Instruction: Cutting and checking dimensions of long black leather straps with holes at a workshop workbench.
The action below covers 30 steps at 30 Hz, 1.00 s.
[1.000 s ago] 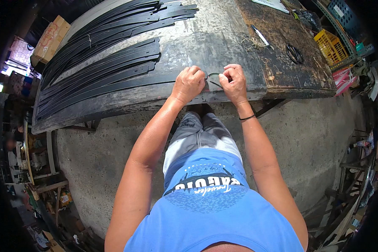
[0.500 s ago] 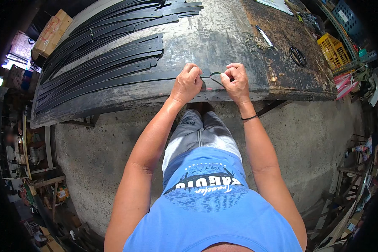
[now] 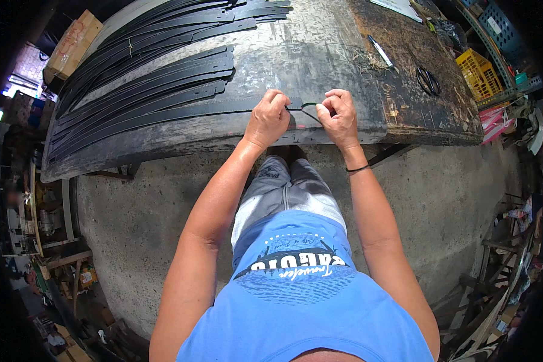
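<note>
My left hand (image 3: 268,116) is closed with thumb and fingers on a long black strap (image 3: 199,110), close to the strap's right end. The strap runs left along the front of the table, and its short end shows just past my fingers. My right hand (image 3: 339,118) pinches a thin dark loop (image 3: 309,108) that reaches left to the strap's end. Whether the loop is a cord or part of a small tool I cannot tell. The two hands are a short way apart, over the table's front edge.
Several more black straps (image 3: 157,90) lie fanned behind mine on the worn table (image 3: 320,54), with another pile (image 3: 181,30) farther back. A white pen (image 3: 380,51) and black-handled scissors (image 3: 428,80) lie at right. Beyond stand a yellow crate (image 3: 478,73) and, at left, a cardboard box (image 3: 74,45).
Both hands stay in nearly the same place. The dark loop between them looks slightly wider.
</note>
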Tool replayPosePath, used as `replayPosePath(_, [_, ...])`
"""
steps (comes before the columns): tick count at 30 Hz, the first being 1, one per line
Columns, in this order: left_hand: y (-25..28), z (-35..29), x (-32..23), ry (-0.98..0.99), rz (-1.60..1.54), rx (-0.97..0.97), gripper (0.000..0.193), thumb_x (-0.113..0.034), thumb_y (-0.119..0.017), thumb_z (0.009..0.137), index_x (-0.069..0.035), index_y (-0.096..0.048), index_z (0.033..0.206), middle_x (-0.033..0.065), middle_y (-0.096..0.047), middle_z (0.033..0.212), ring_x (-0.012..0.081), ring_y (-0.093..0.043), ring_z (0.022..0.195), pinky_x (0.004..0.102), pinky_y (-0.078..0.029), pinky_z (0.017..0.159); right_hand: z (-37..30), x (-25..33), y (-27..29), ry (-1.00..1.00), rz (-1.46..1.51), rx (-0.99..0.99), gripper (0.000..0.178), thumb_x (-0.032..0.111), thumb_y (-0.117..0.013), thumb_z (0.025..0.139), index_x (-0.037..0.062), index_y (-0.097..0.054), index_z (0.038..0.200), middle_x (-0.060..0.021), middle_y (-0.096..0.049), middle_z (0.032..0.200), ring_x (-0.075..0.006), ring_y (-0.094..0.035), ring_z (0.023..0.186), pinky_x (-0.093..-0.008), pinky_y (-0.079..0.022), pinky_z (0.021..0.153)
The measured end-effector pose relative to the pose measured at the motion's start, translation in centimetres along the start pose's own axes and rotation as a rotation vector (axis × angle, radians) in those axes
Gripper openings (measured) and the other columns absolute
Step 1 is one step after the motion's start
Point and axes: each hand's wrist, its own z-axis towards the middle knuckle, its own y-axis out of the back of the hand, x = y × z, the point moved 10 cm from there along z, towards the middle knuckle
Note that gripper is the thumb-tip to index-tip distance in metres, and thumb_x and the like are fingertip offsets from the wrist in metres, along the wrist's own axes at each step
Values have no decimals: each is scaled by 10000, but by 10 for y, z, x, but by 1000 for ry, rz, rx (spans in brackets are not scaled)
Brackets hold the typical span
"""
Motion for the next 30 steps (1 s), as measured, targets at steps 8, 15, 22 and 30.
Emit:
replayPosePath(8, [2, 0, -3, -17, 13, -17, 171, 53, -562, 728, -35, -571, 874, 128, -574, 924, 334, -622, 790, 405, -529, 692, -1, -4, -2, 3, 16, -4, 118, 80, -697, 768, 9, -604, 751, -101, -540, 1036, -149, -575, 681, -269, -489, 561])
replayPosePath(15, [3, 0, -1, 8, -7, -11, 161, 53, -568, 726, -30, -573, 864, 127, -576, 921, 335, -620, 785, 405, -528, 693, -1, -5, -2, -1, 20, -14, 113, 76, -696, 760, 15, -602, 745, -104, -549, 1017, -171, -575, 703, -280, -483, 564])
replayPosePath(22, [1, -3, -14, -117, 45, 66, 126, -43, -649, 725, -35, -580, 830, 117, -582, 918, 312, -606, 858, 387, -497, 754, -1, -4, -1, -10, 39, -18, 114, 81, -697, 770, 15, -605, 752, -98, -550, 1016, -148, -563, 669, -273, -478, 568])
replayPosePath(30, [-9, -14, -32, -243, 261, 265, 457, -363, -753, 752, -104, -603, 1097, 86, -573, 988, 288, -570, 1007, 408, -446, 879, -1, -30, 15, -98, 177, -189, 116, 75, -690, 803, 13, -600, 764, -65, -555, 994, -88, -526, 677, -242, -460, 591])
